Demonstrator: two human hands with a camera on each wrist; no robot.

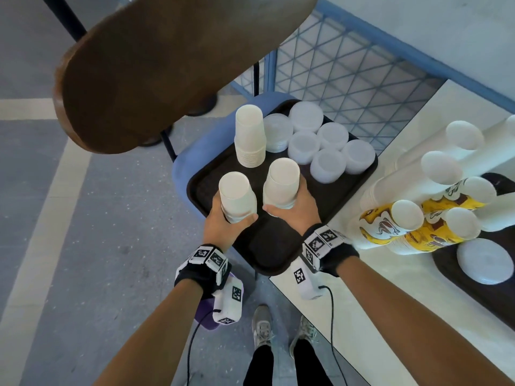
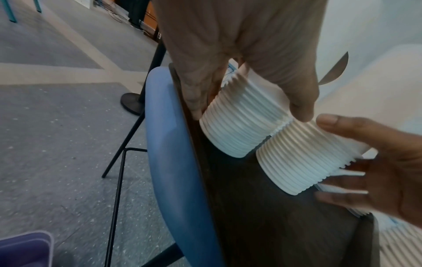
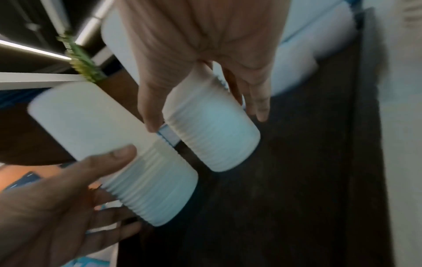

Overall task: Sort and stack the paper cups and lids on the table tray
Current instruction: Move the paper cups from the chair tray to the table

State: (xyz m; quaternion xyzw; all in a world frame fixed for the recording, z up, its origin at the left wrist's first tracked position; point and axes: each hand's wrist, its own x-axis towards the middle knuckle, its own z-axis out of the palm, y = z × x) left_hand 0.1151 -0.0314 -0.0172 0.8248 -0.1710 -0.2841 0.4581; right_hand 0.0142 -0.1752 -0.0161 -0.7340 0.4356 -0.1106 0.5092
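Note:
A dark tray [image 1: 328, 199] lies on a blue chair seat [image 1: 181, 168]. My left hand [image 1: 237, 218] grips the base of an upside-down stack of white paper cups [image 1: 237, 195] near the tray's front left. My right hand [image 1: 284, 201] grips a second such stack [image 1: 281, 183] just to its right. In the left wrist view the left-hand stack [image 2: 244, 122] and the right-hand stack [image 2: 303, 159] sit side by side with their rims down at the tray. A third cup stack [image 1: 250, 135] stands free behind them. Several stacks of translucent lids [image 1: 327, 165] fill the tray's far right.
A white table [image 1: 362, 302] on the right carries long cup stacks lying down [image 1: 434, 162], yellow printed cups [image 1: 379, 221] and another dark tray with a lid [image 1: 485, 260]. A brown round tabletop [image 1: 156, 65] overhangs at upper left. Blue mesh fencing [image 1: 348, 79] stands behind.

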